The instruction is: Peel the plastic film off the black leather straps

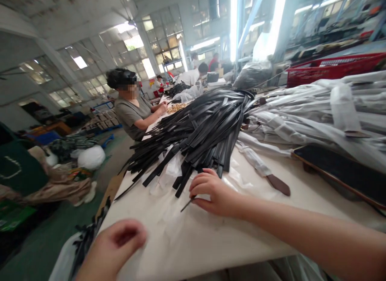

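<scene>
My right hand [209, 192] is closed, with thumb and fingers pinching a thin black strap [187, 205] seen edge-on. Just beyond it, a big heap of flat black straps [211, 124] is spread over the white table [241, 240], their cut ends pointing toward me. My left hand [116, 244] is at the near left edge of the table, curled, with thumb and forefinger brought together. It is slightly blurred, and nothing shows in it. Right of the heap lies a strap wrapped in white film with a brown pointed tip [279, 184].
A pile of white-wrapped straps [316, 112] and a dark board [340, 170] occupy the right side. Behind them stands a red crate [334, 67]. A co-worker [132, 108] stands at the table's left side, near small gold-coloured pieces [176, 107]. More black strips [87, 236] fill a bin below the left edge.
</scene>
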Motion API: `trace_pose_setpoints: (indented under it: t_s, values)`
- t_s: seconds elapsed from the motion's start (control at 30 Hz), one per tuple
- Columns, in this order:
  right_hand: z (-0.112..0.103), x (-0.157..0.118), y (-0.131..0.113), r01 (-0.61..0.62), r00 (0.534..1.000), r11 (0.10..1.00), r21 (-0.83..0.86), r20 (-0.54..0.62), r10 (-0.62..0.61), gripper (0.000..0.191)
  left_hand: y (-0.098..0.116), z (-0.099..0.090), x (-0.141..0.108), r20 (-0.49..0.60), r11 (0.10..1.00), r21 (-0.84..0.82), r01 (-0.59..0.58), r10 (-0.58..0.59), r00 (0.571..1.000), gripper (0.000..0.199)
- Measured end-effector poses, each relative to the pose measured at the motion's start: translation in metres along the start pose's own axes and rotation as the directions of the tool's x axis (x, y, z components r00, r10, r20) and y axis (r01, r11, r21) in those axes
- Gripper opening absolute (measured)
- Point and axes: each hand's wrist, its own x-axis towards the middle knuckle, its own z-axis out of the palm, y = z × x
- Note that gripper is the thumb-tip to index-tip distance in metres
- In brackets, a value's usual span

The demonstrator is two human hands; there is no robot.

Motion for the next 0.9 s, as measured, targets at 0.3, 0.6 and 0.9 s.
trace_pose_setpoints:
  t_s: [0.3, 0.6, 0.9]
  values:
    - [-0.06, 0.007, 0.013, -0.13, 0.991, 0.992, -0.007, -0.018, 0.13, 0.029, 0.028, 0.091, 0.078, 0.177, 0.922, -0.386, -0.012, 0.087, 0.98, 0.027]
    - [-0.047, 0.008, 0.003, -0.192, 0.979, 0.975, -0.114, 0.05, 0.198, 0.028, 0.028, 0.091, 0.074, 0.144, 0.93, -0.365, 0.039, 0.015, 0.989, 0.039]
    - [-0.046, 0.006, 0.005, -0.159, 0.964, 0.953, -0.257, 0.166, 0.206, 0.025, 0.021, 0.094, 0.074, 0.193, 0.963, -0.269, -0.012, 0.066, 0.979, 0.031]
